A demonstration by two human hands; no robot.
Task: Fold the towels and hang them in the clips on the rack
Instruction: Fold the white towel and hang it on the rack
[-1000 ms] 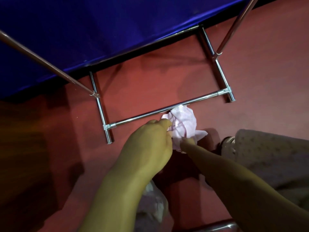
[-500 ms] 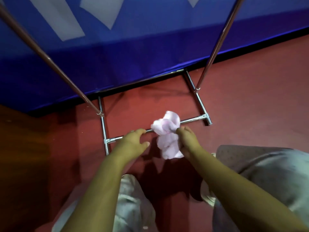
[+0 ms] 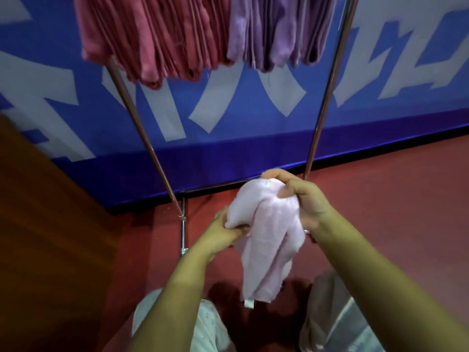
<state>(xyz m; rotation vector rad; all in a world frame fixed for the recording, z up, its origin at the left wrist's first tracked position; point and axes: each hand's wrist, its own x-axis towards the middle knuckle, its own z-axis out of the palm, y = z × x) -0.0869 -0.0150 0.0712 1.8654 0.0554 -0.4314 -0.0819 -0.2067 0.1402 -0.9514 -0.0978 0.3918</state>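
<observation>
Hands bunch pale pink towel point(image 3: 269, 240): right hand point(image 3: 302, 199) grips top, left hand point(image 3: 223, 232) pinches edge; small white tag point(image 3: 248, 304), possibly blank.

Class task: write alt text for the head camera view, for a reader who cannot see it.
Two bare hands hold a crumpled pale pink towel above a red floor: the right hand grips its top, the left hand pinches its side. Behind stands a metal rack, with folded pink towels and purple towels hanging before a blue banner.
</observation>
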